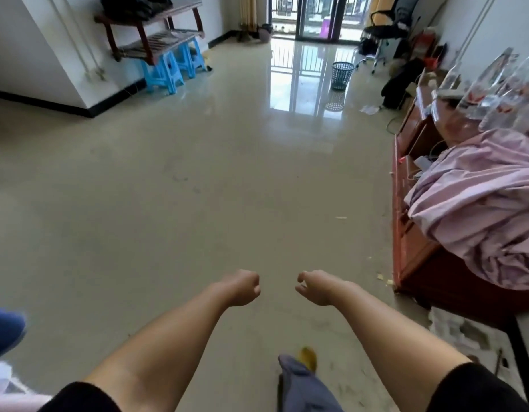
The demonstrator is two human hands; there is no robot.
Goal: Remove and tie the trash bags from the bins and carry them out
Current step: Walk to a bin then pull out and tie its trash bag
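Observation:
A dark mesh bin (342,75) stands far ahead on the glossy floor, near the balcony door; I cannot tell whether a bag lines it. A second small dark bin (266,30) sits by the curtain at the far end. Both my arms reach forward over the bare floor. My left hand (243,288) is curled into a fist with nothing in it. My right hand (315,286) has its fingers loosely bent and a little apart, also holding nothing. Both hands are far from either bin. No trash bag is visible.
A wooden cabinet (412,233) runs along the right wall, with pink bedding (480,209) draped over it. Blue stools (168,69) and a wooden shelf stand at the left wall. An office chair (385,31) is at the far right. My leg (305,388) shows below.

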